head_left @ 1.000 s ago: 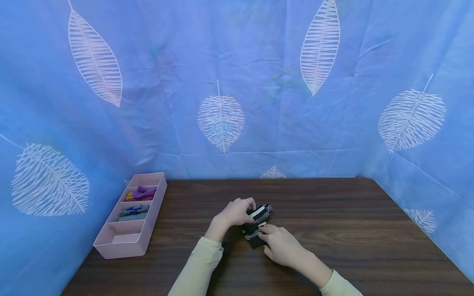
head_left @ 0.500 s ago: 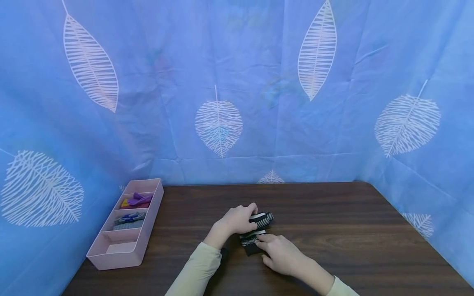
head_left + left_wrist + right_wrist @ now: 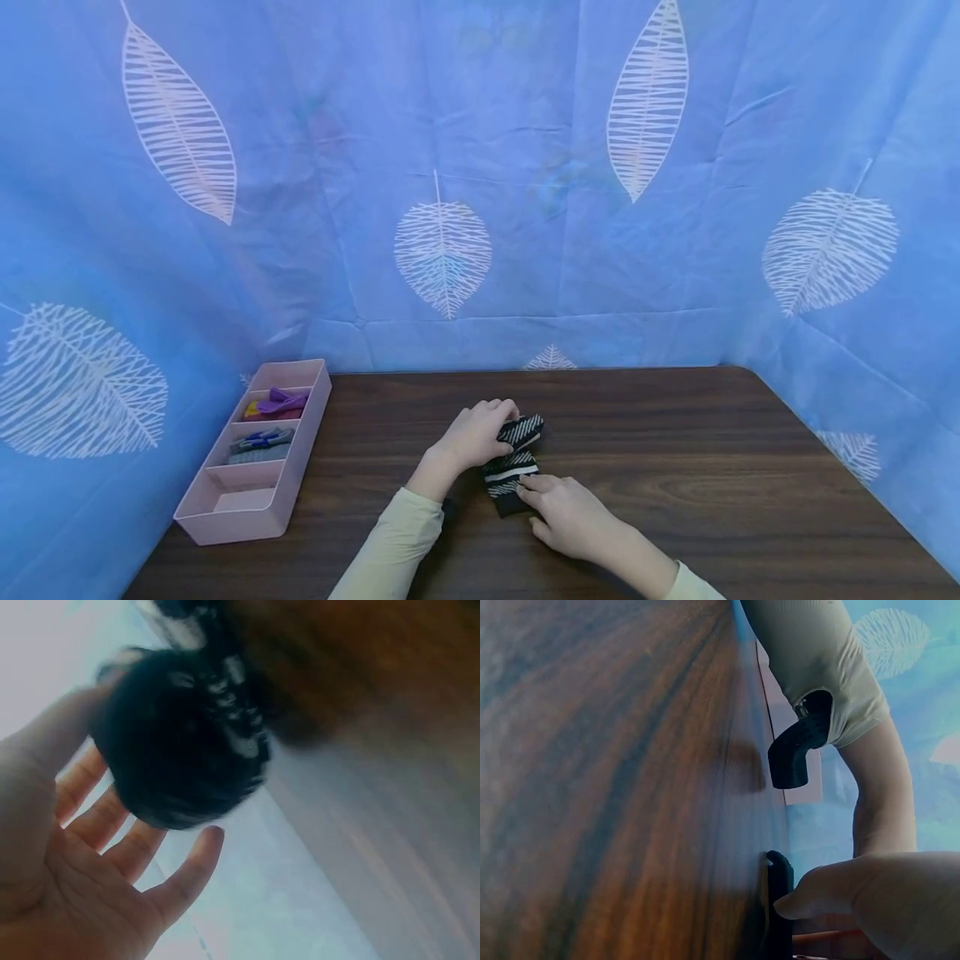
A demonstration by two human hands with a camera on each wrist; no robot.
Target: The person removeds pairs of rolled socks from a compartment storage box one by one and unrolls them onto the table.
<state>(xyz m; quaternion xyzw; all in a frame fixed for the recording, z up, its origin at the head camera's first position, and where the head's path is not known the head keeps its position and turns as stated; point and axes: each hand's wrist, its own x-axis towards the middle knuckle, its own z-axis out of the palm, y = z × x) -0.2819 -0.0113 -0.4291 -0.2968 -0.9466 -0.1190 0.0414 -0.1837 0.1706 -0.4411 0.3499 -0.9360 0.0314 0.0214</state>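
Patterned black-and-white cloth [image 3: 504, 477] is handled well to the right of a pink divided box [image 3: 236, 530], partway along the box's length. Behind the box, the background is filled by a blue curtain [image 3: 352, 167] printed with large white leaves. To the right of the box, a dark wood-grain table [image 3: 675, 467] is spread. Inside the box, purple pieces [image 3: 282, 402] are kept in one compartment, and blue and gray items [image 3: 261, 442] in the next one toward the box's near end.

The work on the cloth is judged to be partly done: the portion toward the box's far end is gathered into a thick fold or roll, while the portion toward the box's near end is laid flat, its plain black edge showing. That flat portion seems to be what is left. Whether one piece or two is being handled cannot be told.

On the side toward the box, the gathered portion is pinched by the thumb and fingers of the left hand [image 3: 474, 435]; in the left wrist view, the lower fingers are seen spread apart beside the dark bundle. On the side away from the box, the flat portion is pressed by the extended fingers of the right hand [image 3: 572, 514], with the thumb placed at its edge.
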